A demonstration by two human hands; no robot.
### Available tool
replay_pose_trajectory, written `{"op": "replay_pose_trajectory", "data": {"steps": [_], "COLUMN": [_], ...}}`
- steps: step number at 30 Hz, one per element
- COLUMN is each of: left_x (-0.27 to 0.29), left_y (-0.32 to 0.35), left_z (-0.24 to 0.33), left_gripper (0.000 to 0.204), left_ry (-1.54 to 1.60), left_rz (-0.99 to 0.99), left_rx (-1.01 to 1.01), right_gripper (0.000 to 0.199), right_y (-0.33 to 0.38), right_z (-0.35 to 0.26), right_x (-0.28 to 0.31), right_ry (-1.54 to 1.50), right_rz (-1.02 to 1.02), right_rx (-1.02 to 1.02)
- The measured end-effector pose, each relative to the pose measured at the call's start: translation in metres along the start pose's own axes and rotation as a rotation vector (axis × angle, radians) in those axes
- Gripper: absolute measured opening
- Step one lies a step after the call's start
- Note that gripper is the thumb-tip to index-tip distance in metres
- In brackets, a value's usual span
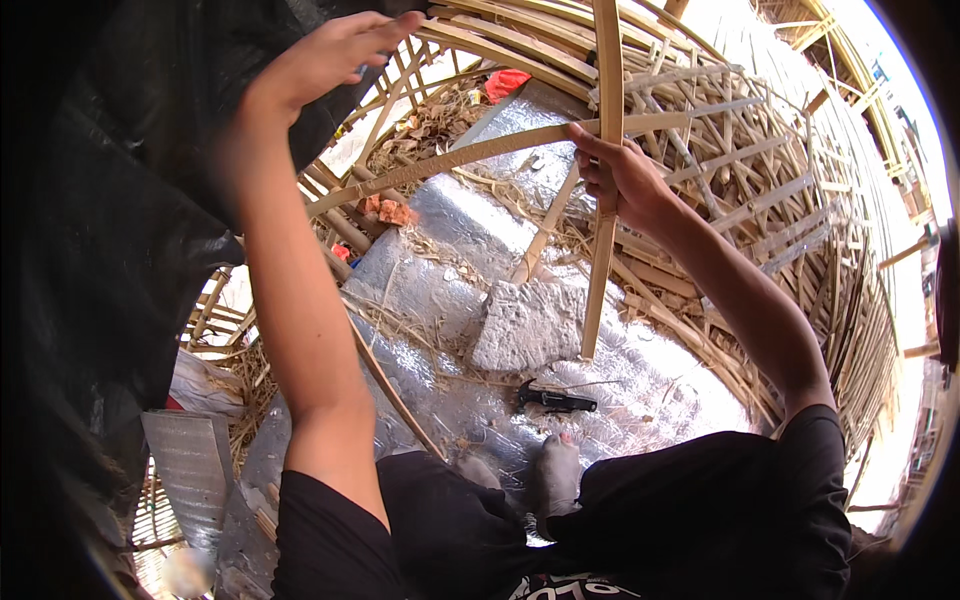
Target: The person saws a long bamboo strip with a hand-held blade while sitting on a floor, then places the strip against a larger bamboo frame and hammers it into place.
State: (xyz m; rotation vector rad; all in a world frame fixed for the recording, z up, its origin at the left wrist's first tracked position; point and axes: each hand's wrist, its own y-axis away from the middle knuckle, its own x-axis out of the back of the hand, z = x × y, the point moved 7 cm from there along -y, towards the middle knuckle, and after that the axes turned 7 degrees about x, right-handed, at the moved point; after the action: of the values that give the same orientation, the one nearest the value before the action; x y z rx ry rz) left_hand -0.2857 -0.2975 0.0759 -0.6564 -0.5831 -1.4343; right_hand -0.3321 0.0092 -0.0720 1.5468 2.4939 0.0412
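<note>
My right hand [628,178] is closed where two bamboo strips cross. One, an upright bamboo strip [609,80], runs from the top edge down to the floor slab. The other, a curved bamboo strip [480,150], bows away to the left; its thumb-side stretch passes just above my fingers. My left hand [335,58] is raised at the upper left with its fingers stretched out, in front of a black sheet, and I see nothing in it. Below lie a rough grey stone slab [527,326] and a black-handled tool [556,400], whose kind I cannot make out.
A large pile of split bamboo strips [740,170] fills the right. Black sheeting [110,220] hangs at the left. Shiny silver sheet [420,255] covers the floor, with broken orange brick pieces [388,210] and dry leaves [432,125] near it. My feet are close to the tool.
</note>
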Motion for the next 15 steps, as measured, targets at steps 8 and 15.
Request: {"op": "replay_pose_trajectory", "data": {"steps": [8,15], "left_x": [-0.082,-0.09], "left_y": [-0.019,-0.004], "left_z": [0.021,0.003], "left_gripper": [0.077,0.074], "left_ry": [-0.161,-0.316], "left_rz": [-0.293,0.083], "left_rx": [-0.185,-0.207], "right_gripper": [0.031,0.028], "right_y": [-0.001,0.002], "right_z": [-0.047,-0.057], "right_x": [-0.02,-0.033], "right_ry": [0.019,0.019], "right_rz": [0.157,0.203], "right_rx": [0.172,0.265]}}
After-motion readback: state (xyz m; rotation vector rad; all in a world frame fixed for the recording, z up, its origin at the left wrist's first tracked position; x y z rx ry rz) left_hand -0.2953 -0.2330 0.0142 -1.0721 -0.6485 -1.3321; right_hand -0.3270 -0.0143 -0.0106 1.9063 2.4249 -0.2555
